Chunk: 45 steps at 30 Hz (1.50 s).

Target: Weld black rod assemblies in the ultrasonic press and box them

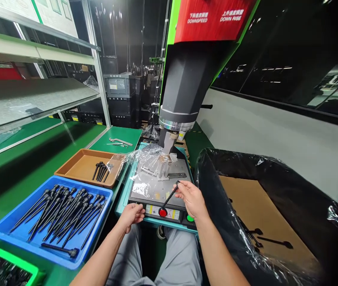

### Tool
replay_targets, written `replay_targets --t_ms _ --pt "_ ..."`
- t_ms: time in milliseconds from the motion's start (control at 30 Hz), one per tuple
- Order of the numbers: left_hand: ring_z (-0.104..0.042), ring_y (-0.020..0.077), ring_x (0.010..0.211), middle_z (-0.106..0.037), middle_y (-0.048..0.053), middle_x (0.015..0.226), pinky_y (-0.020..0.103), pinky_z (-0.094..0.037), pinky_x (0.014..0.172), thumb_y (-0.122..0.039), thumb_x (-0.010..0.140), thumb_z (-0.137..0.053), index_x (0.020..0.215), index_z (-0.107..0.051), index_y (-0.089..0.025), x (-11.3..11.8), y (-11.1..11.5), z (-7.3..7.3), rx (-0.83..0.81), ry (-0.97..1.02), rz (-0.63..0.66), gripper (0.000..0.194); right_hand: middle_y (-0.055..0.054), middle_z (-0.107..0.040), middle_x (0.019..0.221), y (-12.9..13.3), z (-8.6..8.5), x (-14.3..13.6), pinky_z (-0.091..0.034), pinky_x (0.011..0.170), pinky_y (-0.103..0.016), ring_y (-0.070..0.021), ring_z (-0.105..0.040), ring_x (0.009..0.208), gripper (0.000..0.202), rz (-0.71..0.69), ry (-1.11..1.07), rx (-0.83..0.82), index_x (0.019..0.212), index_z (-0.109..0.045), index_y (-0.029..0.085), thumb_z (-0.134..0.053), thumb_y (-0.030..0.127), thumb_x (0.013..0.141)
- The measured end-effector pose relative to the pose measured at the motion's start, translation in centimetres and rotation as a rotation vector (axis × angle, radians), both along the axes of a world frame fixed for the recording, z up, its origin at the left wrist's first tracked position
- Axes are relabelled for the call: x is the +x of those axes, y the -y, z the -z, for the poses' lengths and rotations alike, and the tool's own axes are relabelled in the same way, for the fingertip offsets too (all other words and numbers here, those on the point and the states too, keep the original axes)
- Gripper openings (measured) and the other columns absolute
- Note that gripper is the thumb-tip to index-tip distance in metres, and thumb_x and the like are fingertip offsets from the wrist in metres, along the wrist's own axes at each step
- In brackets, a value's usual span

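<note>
Between the thumb and fingers of my right hand [190,195] is a black ribbed rod [171,196]. Its thicker end is at the fingertips, and the stem slants down and left toward the red button [163,212] on the machine's front panel. My left hand [131,216] is at the left end of that panel, fingers curled in, with nothing visible in them. Ahead of both hands, a clear fixture [163,169] stands on the grey base plate [145,190], under the machine's metal horn [169,142].
To the left, a blue tray [0,230] holds many black rods, and a brown tray [73,161] holds several more. A green bin [17,260] contains small black parts. On the right, a box lined with black plastic [216,190] has cardboard and black rods inside. Clear film [139,154] drapes beside the fixture.
</note>
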<state>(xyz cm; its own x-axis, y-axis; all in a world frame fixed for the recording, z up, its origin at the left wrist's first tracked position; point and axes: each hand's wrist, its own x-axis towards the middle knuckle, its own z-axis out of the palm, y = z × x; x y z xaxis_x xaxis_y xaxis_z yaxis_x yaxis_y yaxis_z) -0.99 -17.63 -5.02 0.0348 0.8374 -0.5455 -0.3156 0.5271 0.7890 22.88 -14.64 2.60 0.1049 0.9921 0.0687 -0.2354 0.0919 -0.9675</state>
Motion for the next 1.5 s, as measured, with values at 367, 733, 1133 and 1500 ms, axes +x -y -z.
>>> replay_targets --t_ms 367,733,1133,1500 --pt "-0.063 0.022 0.092 -0.068 0.01 0.102 0.027 -0.05 0.081 -0.005 0.066 -0.077 0.093 -0.074 -0.017 1.9 2.1 -3.4 0.444 0.016 0.087 0.031 -0.007 -0.068 0.097 3.7 1.9 -4.8 -0.055 0.08 -0.038 -0.0239 -0.065 0.085 0.035 -0.13 0.205 0.247 0.099 -0.069 0.023 -0.08 0.042 0.072" --pt "-0.065 0.0221 0.077 -0.07 0.008 0.081 0.03 -0.052 0.073 -0.025 0.074 -0.076 0.087 -0.074 -0.015 2.1 3.0 -4.3 0.465 -0.077 0.231 0.017 -0.008 -0.069 0.095 3.1 1.9 -6.1 -0.056 0.07 -0.036 -0.0239 -0.065 0.086 0.049 -0.203 0.003 0.074 0.111 -0.065 0.021 -0.081 0.043 0.07" --pt "-0.071 0.0223 0.079 -0.072 0.015 0.094 0.031 -0.057 0.076 -0.03 0.069 -0.083 0.097 -0.07 -0.009 -0.6 4.8 -5.0 0.165 0.217 0.203 0.037 0.002 -0.063 0.07 2.2 3.5 -8.1 -0.046 0.055 -0.022 -0.0111 -0.057 0.059 0.035 -0.458 -0.159 -0.19 0.082 -0.062 0.018 -0.085 0.037 0.063" --pt "-0.071 0.0224 0.069 -0.071 0.011 0.08 0.03 -0.057 0.064 -0.022 0.064 -0.085 0.089 -0.063 -0.01 -6.8 2.7 -7.4 0.28 -0.076 0.002 0.036 -0.005 -0.067 0.08 2.3 5.0 -8.5 -0.048 0.056 -0.027 -0.0166 -0.06 0.065 0.054 -0.411 -0.038 -0.261 0.096 -0.063 0.017 -0.083 0.052 0.061"
